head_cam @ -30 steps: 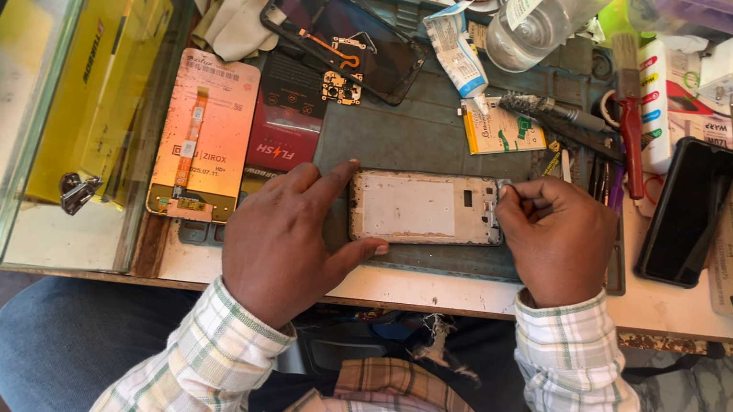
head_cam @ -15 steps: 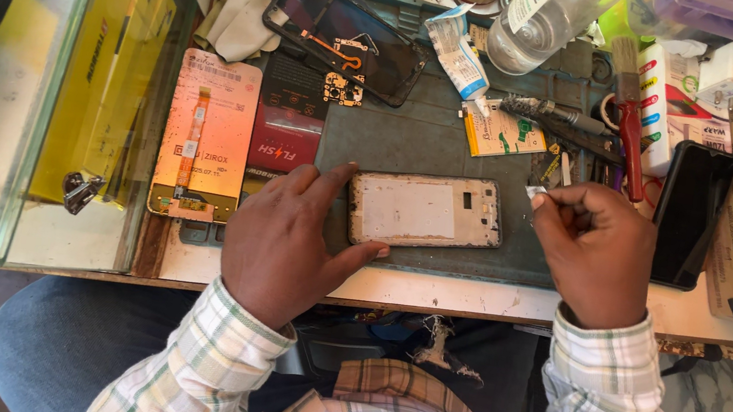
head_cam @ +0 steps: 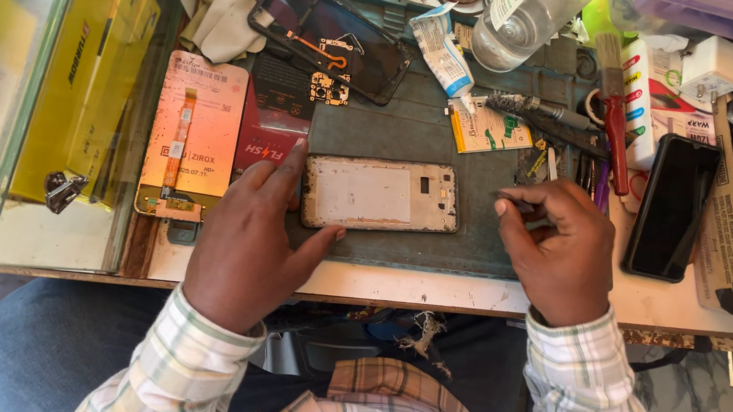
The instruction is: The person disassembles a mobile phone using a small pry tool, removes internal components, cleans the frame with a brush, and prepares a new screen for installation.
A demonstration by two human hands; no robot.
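A stripped phone mid-frame (head_cam: 380,195), pale with a white centre, lies flat on the grey-green work mat (head_cam: 416,136). My left hand (head_cam: 250,237) steadies its left end, forefinger on the upper corner and thumb on the lower edge. A short way right of the frame, my right hand (head_cam: 558,254) is closed on a thin metal tool (head_cam: 511,198), probably tweezers, whose tip points left toward the frame without touching it.
A black phone frame (head_cam: 331,22) and a small circuit board (head_cam: 330,87) lie at the mat's back. An orange display panel (head_cam: 193,136) sits left, a black phone (head_cam: 671,208) right. A glue tube (head_cam: 441,51), bottle (head_cam: 526,12), red brush (head_cam: 615,108) and tools crowd the rear.
My right hand has drawn back to the right, away from the frame's right end, with the thin tool still in it. The left hand and the frame have stayed put.
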